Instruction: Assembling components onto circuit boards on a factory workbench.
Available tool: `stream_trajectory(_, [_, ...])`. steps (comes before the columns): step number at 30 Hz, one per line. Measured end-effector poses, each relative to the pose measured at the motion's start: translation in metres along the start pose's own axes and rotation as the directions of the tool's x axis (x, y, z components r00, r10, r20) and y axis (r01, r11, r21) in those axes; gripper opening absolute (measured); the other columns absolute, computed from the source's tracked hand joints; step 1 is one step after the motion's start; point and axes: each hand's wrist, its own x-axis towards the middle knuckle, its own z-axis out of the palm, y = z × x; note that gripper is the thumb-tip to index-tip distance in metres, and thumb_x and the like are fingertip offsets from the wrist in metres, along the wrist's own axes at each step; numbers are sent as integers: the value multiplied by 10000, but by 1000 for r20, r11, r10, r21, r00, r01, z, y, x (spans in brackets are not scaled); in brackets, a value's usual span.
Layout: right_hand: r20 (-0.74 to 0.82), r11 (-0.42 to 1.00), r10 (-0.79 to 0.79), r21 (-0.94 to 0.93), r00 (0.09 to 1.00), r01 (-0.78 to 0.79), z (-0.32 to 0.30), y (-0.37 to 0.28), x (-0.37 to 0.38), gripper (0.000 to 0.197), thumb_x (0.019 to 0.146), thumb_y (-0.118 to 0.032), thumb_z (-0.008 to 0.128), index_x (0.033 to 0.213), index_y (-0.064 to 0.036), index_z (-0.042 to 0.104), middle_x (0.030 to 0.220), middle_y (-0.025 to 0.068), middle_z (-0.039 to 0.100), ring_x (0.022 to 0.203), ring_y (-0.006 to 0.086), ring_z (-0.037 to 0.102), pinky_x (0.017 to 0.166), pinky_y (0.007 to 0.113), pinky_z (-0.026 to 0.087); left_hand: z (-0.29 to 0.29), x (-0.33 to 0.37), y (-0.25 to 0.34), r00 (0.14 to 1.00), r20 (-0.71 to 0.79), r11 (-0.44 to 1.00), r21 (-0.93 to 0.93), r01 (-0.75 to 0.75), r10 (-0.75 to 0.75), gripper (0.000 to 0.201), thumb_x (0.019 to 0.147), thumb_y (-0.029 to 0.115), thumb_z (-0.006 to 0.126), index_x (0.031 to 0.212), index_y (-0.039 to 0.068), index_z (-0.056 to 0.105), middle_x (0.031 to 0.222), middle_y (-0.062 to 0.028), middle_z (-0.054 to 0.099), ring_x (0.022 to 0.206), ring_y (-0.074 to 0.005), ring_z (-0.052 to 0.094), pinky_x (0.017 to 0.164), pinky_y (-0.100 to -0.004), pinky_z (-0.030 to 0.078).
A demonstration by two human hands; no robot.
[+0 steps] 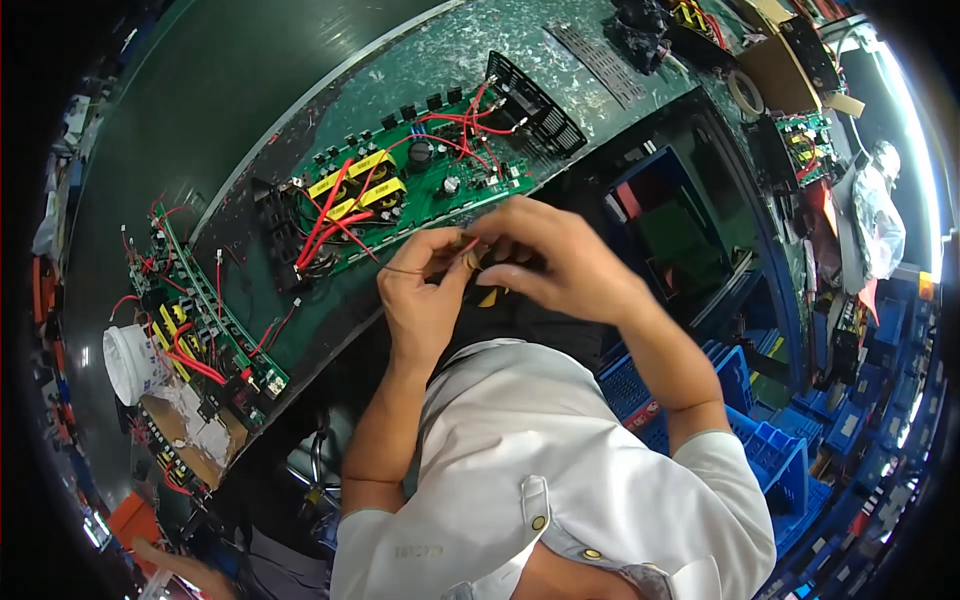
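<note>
My two hands meet just off the near edge of the workbench. A thin reddish wire (362,248) runs from the green circuit board (432,172) to my left hand (420,300), whose thumb and fingers are pinched on it. Closed close beside it, my right hand (560,255) has its fingertips at a small red tip (472,244); the fingers hide most of what they hold. Below the fingertips shows a small yellow piece (488,298). On the board are yellow-wrapped coils (355,185), thick red cables and black parts.
A black slotted panel (535,105) stands at the board's far right end. To the left are a second wired board (190,290) and a white tub (130,362). Blue crates (770,455) sit low on the right. Another person's arm (180,565) shows at lower left.
</note>
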Motion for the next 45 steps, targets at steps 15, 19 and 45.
stream_trajectory(15, [-111,823,375,497,920,-276,30,36,-6,123,957,-35,624,1051,42,641,973,36,664,909,67,610,800,225,504,3,5,2,989,69,950,-275,147,-133,249,868,-65,689,1113,-51,643,1013,-80,696,895,-120,664,828,-250,543])
stream_trajectory(19, [-30,783,442,499,896,-370,28,37,-6,130,955,-61,636,1027,46,649,911,30,666,829,71,615,747,228,510,9,-2,-1,999,-23,996,-83,24,-26,350,852,-94,689,1183,-49,585,1022,-104,687,904,-143,668,851,-278,543])
stream_trajectory(45, [-234,815,571,269,786,-512,8,46,37,209,903,-120,682,1044,2,589,692,50,641,499,79,560,426,234,410,6,-17,-13,986,8,894,-421,156,-168,256,889,20,710,1108,5,580,1008,-54,656,932,-115,627,874,-247,496])
